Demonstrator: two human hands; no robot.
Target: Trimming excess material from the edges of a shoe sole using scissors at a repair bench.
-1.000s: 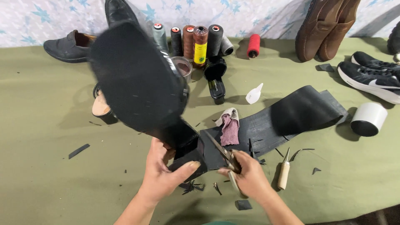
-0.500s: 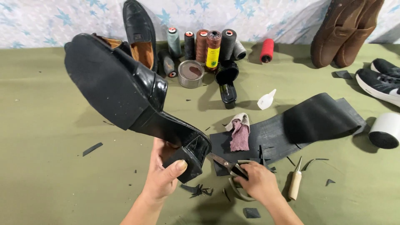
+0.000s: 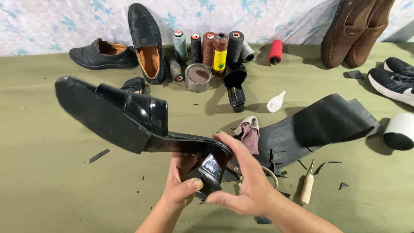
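The shoe [image 3: 125,118] is held above the table [image 3: 47,185], sole up, its long axis running from toe at upper left to heel at lower right. The heel [image 3: 209,168] is clamped by the left hand [image 3: 183,183] and right hand [image 3: 246,181]. An awl [image 3: 307,187] lies nearby.

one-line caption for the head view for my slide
Both hands grip the heel of a glossy black shoe over a green table strewn with rubber scraps.

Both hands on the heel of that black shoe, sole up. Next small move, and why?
Probably press the heel block flat against the black shoe. The left hand cups it from below with the thumb on its face, and the right hand wraps its other side; the awl lies untouched on the cloth.
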